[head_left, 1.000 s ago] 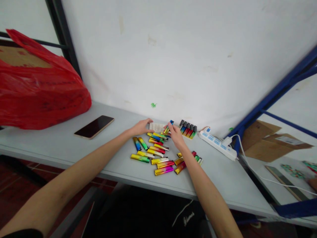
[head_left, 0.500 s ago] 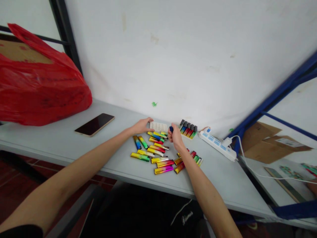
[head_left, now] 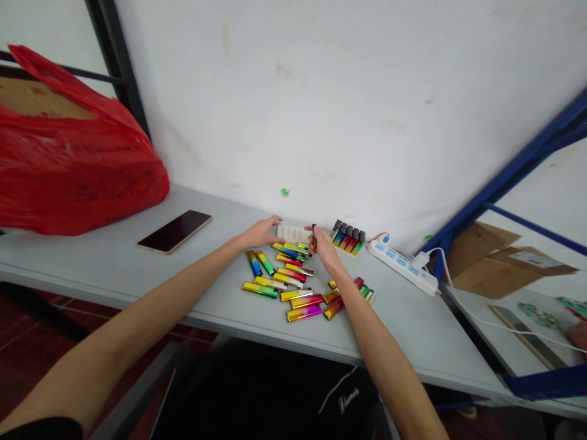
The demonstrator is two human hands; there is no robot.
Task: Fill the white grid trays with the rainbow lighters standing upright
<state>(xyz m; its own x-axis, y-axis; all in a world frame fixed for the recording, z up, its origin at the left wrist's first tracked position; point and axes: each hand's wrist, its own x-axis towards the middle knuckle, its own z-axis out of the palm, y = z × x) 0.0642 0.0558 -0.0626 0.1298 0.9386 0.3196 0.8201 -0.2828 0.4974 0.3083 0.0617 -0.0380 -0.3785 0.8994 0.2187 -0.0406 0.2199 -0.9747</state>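
Several shiny rainbow-coloured lighters lie scattered on the grey table. My left hand rests on the left end of a white slotted tray near the wall. My right hand holds one lighter upright at the tray's right end, its dark top pointing up. Just right of that stands a row of lighters packed upright in another tray.
A red plastic bag over a carton fills the table's left end. A dark phone lies left of the lighters. A white power strip with a cable lies at right. Blue shelving with cardboard boxes stands further right.
My right hand turned its lighter from a slanted pose to upright and brought it down to the tray's right end. My left hand stayed on the tray.
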